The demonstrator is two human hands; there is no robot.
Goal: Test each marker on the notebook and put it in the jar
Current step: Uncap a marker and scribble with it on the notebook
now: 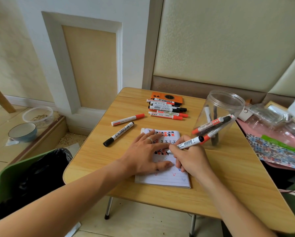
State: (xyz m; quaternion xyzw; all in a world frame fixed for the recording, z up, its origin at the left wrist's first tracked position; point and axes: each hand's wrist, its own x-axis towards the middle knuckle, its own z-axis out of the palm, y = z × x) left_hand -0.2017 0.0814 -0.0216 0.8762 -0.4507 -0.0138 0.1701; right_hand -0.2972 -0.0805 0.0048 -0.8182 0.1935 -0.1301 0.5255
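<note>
Gripping a marker (187, 144), right hand (189, 158) writes on notebook (167, 177)

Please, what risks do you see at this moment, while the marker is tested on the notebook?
The right hand writes close beside the clear jar, which looks tilted; a bump might tip it and spill its markers. The left hand lies flat on the notebook among fresh-looking marks, so ink may smear onto skin.

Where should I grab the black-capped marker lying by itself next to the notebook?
Pinch the black-capped marker round its white barrel, midway along, coming down from above. It lies flat on the table with bare wood either side, so fingers fit across it. Avoid the cap end; it might pull off.
</note>
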